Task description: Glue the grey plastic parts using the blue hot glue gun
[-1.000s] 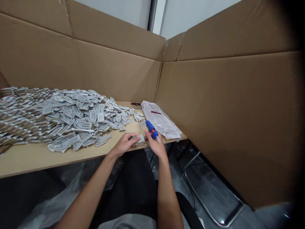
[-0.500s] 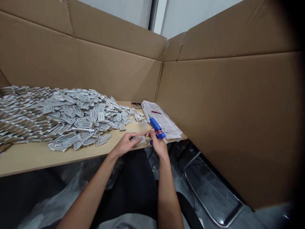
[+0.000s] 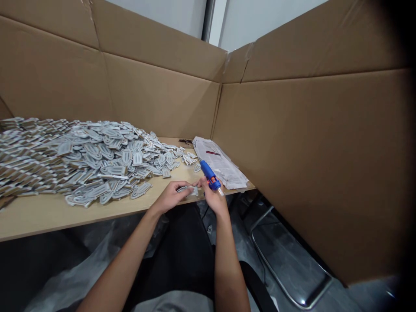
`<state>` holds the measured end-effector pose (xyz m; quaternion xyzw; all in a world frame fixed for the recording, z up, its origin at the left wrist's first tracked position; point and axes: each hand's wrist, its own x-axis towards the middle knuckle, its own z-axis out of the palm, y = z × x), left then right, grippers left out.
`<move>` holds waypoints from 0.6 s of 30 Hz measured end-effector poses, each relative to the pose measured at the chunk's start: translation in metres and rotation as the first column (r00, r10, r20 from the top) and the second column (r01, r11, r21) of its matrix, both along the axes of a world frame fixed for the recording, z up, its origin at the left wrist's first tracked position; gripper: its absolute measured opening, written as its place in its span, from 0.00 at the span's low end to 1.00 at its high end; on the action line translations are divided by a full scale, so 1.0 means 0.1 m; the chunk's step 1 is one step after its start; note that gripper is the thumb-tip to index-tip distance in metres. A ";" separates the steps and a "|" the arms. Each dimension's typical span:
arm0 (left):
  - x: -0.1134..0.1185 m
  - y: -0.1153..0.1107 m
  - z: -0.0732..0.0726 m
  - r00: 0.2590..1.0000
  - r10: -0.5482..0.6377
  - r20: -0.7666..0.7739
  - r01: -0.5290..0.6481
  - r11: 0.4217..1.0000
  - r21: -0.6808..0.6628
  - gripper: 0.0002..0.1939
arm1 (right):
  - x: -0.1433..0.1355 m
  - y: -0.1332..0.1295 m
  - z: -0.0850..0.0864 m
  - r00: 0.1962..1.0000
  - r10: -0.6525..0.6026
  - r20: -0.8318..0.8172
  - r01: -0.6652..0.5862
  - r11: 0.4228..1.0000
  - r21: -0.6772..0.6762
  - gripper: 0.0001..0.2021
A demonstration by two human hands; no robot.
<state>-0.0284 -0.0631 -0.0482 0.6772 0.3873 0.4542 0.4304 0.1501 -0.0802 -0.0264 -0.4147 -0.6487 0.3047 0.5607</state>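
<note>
A blue glue gun [image 3: 208, 172] is gripped in my right hand [image 3: 213, 200], its nozzle tilted up and to the left. My left hand [image 3: 169, 197] pinches a small grey-white flat piece [image 3: 192, 191] with slots, just above the table's front edge. The fingertips of both hands meet close to this piece, and part of it is hidden by my left fingers. Behind and to the left spreads a large heap of similar grey-white pieces [image 3: 107, 160], with several strays near its right end.
Newspaper sheets [image 3: 224, 167] with a red pen-like object [image 3: 212, 152] lie at the table's right end. Cardboard walls [image 3: 162, 95] enclose the back and right side. Below on the right stands a metal chair frame [image 3: 276, 273]. Stacked rows of pieces [image 3: 29, 160] fill the far left.
The glue gun in my right hand has shifted slightly left and turned a little, so its rear end shows more. My left hand and its piece have stayed nearly still.
</note>
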 end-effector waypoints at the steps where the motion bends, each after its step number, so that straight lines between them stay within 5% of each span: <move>1: 0.00 0.00 0.01 1.000 0.001 0.002 -0.001 1.000 -0.004 0.22 | 0.00 0.00 0.00 1.000 0.001 -0.004 -0.001 1.000 0.001 0.22; 12: -0.01 0.04 -0.06 1.000 0.018 -0.001 -0.018 0.999 -0.043 0.21 | 0.02 -0.05 0.05 0.999 -0.021 -0.029 0.021 1.000 -0.006 0.25; 18: -0.02 0.08 -0.08 0.989 0.084 0.119 -0.075 0.994 -0.081 0.20 | 0.04 -0.03 0.01 0.993 0.069 -0.095 -0.075 0.995 -0.062 0.22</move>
